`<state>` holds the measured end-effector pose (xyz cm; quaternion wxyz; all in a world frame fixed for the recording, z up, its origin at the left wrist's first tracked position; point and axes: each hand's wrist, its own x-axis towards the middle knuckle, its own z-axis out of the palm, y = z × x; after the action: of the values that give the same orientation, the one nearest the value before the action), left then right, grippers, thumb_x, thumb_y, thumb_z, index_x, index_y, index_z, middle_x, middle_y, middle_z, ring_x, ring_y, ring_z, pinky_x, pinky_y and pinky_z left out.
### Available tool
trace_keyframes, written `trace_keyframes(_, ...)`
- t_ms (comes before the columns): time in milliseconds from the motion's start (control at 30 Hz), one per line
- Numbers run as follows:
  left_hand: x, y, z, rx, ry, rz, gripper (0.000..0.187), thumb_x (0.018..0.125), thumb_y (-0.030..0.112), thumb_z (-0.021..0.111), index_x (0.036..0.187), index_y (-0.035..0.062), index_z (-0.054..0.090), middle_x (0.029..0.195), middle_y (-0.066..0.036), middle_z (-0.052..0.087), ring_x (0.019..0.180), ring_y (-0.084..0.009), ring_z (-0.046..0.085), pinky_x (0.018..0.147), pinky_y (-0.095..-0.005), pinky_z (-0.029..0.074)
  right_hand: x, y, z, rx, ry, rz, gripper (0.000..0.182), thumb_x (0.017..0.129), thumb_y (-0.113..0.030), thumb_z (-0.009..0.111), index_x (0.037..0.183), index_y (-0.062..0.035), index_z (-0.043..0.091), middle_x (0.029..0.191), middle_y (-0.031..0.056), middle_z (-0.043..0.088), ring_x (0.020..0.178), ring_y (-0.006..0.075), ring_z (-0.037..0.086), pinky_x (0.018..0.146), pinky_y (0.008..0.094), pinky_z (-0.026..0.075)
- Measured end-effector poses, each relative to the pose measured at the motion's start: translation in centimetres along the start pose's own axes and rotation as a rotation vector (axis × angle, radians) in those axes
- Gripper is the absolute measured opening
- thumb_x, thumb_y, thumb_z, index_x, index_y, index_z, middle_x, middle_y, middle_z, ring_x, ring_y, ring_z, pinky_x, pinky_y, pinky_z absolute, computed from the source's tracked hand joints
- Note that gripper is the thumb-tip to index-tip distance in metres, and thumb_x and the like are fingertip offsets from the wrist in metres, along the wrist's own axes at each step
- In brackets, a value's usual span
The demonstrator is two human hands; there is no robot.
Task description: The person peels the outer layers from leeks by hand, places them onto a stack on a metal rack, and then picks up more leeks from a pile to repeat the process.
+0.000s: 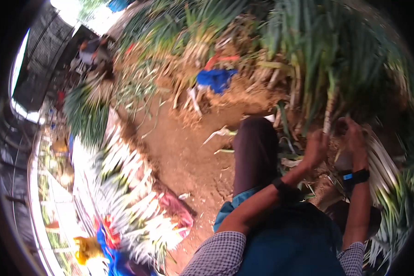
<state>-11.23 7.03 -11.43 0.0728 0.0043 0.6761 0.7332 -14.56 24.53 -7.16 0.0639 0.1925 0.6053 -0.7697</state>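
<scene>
My left hand is closed around the pale lower end of a green onion, which stands upright with its leaves pointing away from me. Just to its right is my right hand, fingers curled together near the stalk's base; what they grip, if anything, is too blurred to make out. Beyond both hands a dense pile of untrimmed green onions rises. Beside my right forearm lies a bunch of green onions with clean white stems. Loose peeled leaves are scattered below my left hand.
My bent knee is left of my hands. A long row of green onions lies at left, with a dark-green bundle behind it. A blue cloth rests by the pile. Another person is at the far left.
</scene>
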Motion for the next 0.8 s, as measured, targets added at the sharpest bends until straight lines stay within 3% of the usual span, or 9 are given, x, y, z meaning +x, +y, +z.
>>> trace_keyframes(100, -3.7, 2.6, -1.3, -0.045, -0.057, 0.03, 0.024, 0.1, 0.015, 0.05, 0.118, 0.0004, 0.056, 0.078, -0.019, 0.063, 0.069, -0.0343, 0.062, 0.064, -0.0466, 0.048, 3.1, -0.8, 3.5, -0.56, -0.013, -0.192, 0.05, 0.104, -0.046, 0.05, 0.124, -0.0017, 0.062, 0.096, 0.0087, 0.07, 0.08, 0.017, 0.067, 0.073, 0.0298, 0.057)
trace_keyframes(200, -6.3, 0.8, -0.6, 0.159, -0.029, 0.194, 0.033, 0.097, 0.011, 0.05, 0.129, 0.0025, 0.05, 0.083, -0.021, 0.062, 0.071, -0.0364, 0.063, 0.066, -0.0474, 0.049, 5.1, -1.9, 7.5, 0.144, -0.045, 0.023, 0.052, 0.103, -0.044, 0.054, 0.119, 0.0044, 0.062, 0.098, 0.012, 0.07, 0.083, 0.0199, 0.07, 0.073, 0.0308, 0.06)
trace_keyframes(233, -6.8, 0.3, -0.3, 0.284, 0.017, 0.275, 0.037, 0.095, 0.01, 0.051, 0.132, 0.003, 0.048, 0.084, -0.021, 0.062, 0.071, -0.037, 0.063, 0.066, -0.0472, 0.05, 5.0, -1.9, 7.8, 0.103, -0.031, -0.05, 0.051, 0.102, -0.043, 0.056, 0.122, 0.0042, 0.06, 0.101, 0.0112, 0.069, 0.088, 0.0191, 0.069, 0.076, 0.0289, 0.059)
trace_keyframes(367, -7.3, 4.6, -3.1, 0.008, -0.308, -0.1, 0.054, 0.088, 0.004, 0.054, 0.141, -0.0008, 0.04, 0.098, -0.025, 0.062, 0.08, -0.0419, 0.065, 0.066, -0.0467, 0.053, 3.3, -1.9, 6.6, -0.325, 0.04, -0.416, 0.05, 0.106, -0.034, 0.05, 0.143, -0.0014, 0.048, 0.123, 0.0057, 0.062, 0.112, 0.0145, 0.059, 0.096, 0.0241, 0.046)
trace_keyframes(433, -7.9, 4.9, -4.2, 0.147, -0.249, 0.213, 0.056, 0.085, 0.004, 0.056, 0.138, -0.004, 0.04, 0.1, -0.026, 0.063, 0.084, -0.0411, 0.066, 0.065, -0.0471, 0.053, 4.9, -4.1, 3.2, -0.258, -0.013, -0.285, 0.048, 0.107, -0.031, 0.044, 0.145, -0.0006, 0.046, 0.123, 0.0051, 0.058, 0.114, 0.0144, 0.055, 0.101, 0.025, 0.042)
trace_keyframes(633, -9.6, 8.3, -6.2, 0.173, -0.315, 0.474, 0.049, 0.08, 0.005, 0.06, 0.125, -0.0093, 0.046, 0.098, -0.025, 0.06, 0.085, -0.0439, 0.062, 0.072, -0.0497, 0.051, 2.8, -10.2, 1.2, 0.118, -0.135, -0.288, 0.046, 0.108, -0.028, 0.041, 0.141, 0.003, 0.045, 0.118, 0.0123, 0.058, 0.105, 0.0209, 0.056, 0.1, 0.0336, 0.043)
trace_keyframes(733, -10.4, 8.9, -6.7, 0.24, -0.312, 0.563, 0.051, 0.08, 0.007, 0.061, 0.126, -0.009, 0.045, 0.093, -0.024, 0.06, 0.081, -0.043, 0.063, 0.068, -0.0497, 0.05, -0.1, -17.1, 5.0, 0.569, -0.713, -0.054, 0.049, 0.108, -0.033, 0.043, 0.136, 0.0067, 0.047, 0.104, 0.0166, 0.057, 0.093, 0.0278, 0.053, 0.088, 0.0447, 0.049)
trace_keyframes(767, -10.6, 8.8, -6.6, 0.268, -0.3, 0.603, 0.053, 0.079, 0.008, 0.062, 0.126, -0.0087, 0.045, 0.091, -0.023, 0.06, 0.08, -0.0428, 0.064, 0.066, -0.0496, 0.05, -1.7, -18.0, 5.6, 0.316, -0.468, -0.244, 0.035, 0.108, -0.028, 0.043, 0.112, 0.0048, 0.055, 0.089, 0.0138, 0.054, 0.08, 0.0253, 0.055, 0.077, 0.0409, 0.051)
trace_keyframes(800, -10.5, 8.8, -6.6, 0.284, -0.292, 0.595, 0.049, 0.079, 0.008, 0.062, 0.124, -0.0072, 0.046, 0.09, -0.023, 0.06, 0.08, -0.0432, 0.063, 0.066, -0.0499, 0.05, -3.5, -17.9, 8.5, 0.039, -0.312, -0.481, 0.033, 0.108, -0.027, 0.043, 0.11, 0.0034, 0.055, 0.086, 0.0124, 0.054, 0.077, 0.024, 0.055, 0.075, 0.0384, 0.051)
